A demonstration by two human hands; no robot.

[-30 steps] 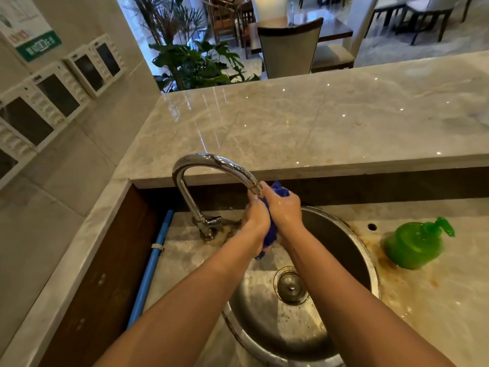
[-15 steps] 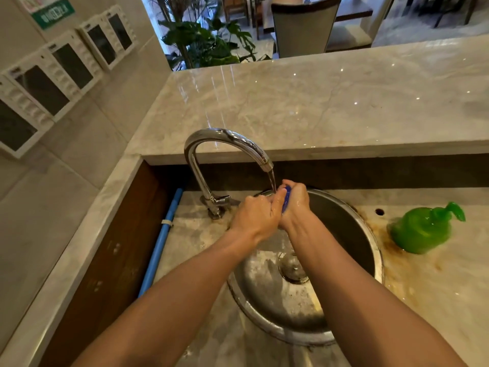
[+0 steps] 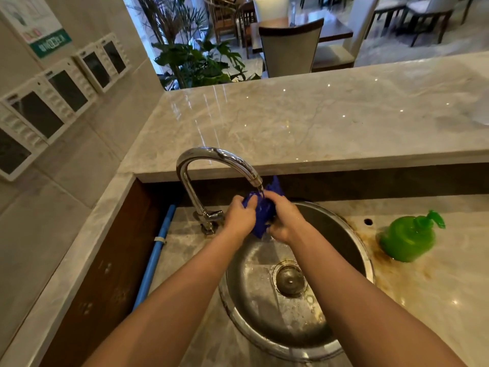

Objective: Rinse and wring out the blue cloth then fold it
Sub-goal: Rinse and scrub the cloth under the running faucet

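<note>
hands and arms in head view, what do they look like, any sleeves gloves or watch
Left arm and right arm are bare as far as the frame shows: no sleeves. Left hand and right hand wear no gloves; no watch or band on either wrist. Rings cannot be told.

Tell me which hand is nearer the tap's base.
The left hand: it grips the cloth just beside the tap's base, while the right hand holds it farther right, above the sink.

Cloth (image 3: 260, 215): yours is plain deep blue.
Soap bottle (image 3: 407, 235): bright green.
Tap (image 3: 219, 154): shiny chrome.
Sink (image 3: 366, 256): dull steel grey.
Counter (image 3: 428, 300): pale grey veined marble, rust-brown stains by your sink's right rim.
Pipe (image 3: 154, 260): light blue.
</note>
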